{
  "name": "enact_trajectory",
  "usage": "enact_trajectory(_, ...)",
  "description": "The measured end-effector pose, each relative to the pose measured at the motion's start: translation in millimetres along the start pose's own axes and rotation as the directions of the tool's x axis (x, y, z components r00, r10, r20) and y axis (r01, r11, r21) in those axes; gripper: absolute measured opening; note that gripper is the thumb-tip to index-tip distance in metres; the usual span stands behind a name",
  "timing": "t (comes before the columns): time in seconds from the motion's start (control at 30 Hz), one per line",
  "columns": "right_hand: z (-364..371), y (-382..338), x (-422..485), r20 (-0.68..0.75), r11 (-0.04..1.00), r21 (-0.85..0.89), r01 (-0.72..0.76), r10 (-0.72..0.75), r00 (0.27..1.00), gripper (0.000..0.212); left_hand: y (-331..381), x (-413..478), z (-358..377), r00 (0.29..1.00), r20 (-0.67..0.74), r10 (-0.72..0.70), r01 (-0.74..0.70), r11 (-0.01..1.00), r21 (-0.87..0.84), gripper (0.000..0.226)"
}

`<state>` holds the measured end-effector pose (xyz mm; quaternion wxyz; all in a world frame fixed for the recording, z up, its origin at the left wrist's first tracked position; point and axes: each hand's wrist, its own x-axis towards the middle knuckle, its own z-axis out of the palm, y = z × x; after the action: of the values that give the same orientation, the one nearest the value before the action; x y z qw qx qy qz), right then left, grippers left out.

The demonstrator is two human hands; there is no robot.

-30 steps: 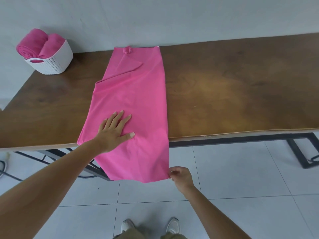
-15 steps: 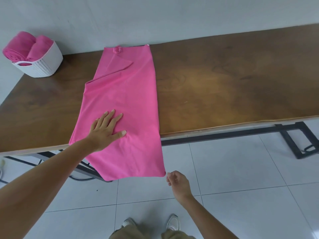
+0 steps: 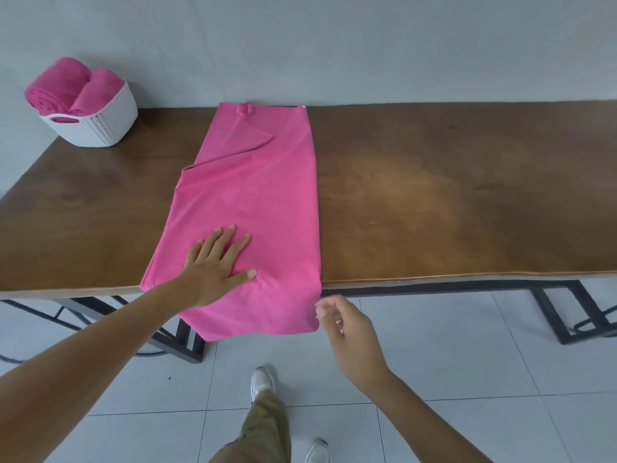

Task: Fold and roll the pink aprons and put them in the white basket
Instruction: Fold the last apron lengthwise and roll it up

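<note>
A pink apron (image 3: 253,202), folded into a long strip, lies across the wooden table (image 3: 450,195), and its near end hangs over the front edge. My left hand (image 3: 217,262) rests flat on it near that edge, fingers spread. My right hand (image 3: 347,332) hovers below the table edge, right beside the hanging right edge of the apron. Its fingers are loosely curled and blurred, with nothing visibly in them. The white basket (image 3: 96,118) stands at the table's far left corner with two rolled pink aprons (image 3: 66,86) inside.
A grey wall runs right behind the table. Black metal table legs (image 3: 561,312) stand on the white tiled floor, and my feet (image 3: 263,379) are in front of the table. Bare wood stretches to the right of the apron.
My right hand let go of the apron's lower right corner, dropped away, then rose to the hanging right edge. My left hand stayed flat on the cloth.
</note>
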<state>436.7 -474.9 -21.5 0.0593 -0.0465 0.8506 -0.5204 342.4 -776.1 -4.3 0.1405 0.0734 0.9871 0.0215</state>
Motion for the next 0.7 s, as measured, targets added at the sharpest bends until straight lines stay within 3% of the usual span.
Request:
enact_trajectory(0.2, -8, -35, 40, 0.038, 0.976, -0.151, 0.156, -0.152, 0.988, 0.02, -2, -2, 2, 0.998, 0.009, 0.055, -0.054, 0.997, -0.047, 0.102)
enact_trajectory(0.33, -12, -46, 78, 0.043, 0.939, -0.27, 0.213, -0.209, 0.977, 0.024, -7, 2, -6, 0.994, -0.089, 0.069, -0.088, 0.969, -0.232, 0.096)
enact_trajectory(0.53, -9, -54, 154, 0.057, 0.894, -0.402, 0.199, -0.192, 0.98, 0.027, -33, 49, -53, 0.959, -0.28, 0.036, -0.122, 0.948, -0.295, 0.076)
enact_trajectory(0.7, -1, -63, 210, 0.035, 0.867, -0.468, 0.171, -0.174, 0.984, 0.03, -55, 115, -103, 0.939, -0.342, 0.043, -0.135, 0.959, -0.25, 0.063)
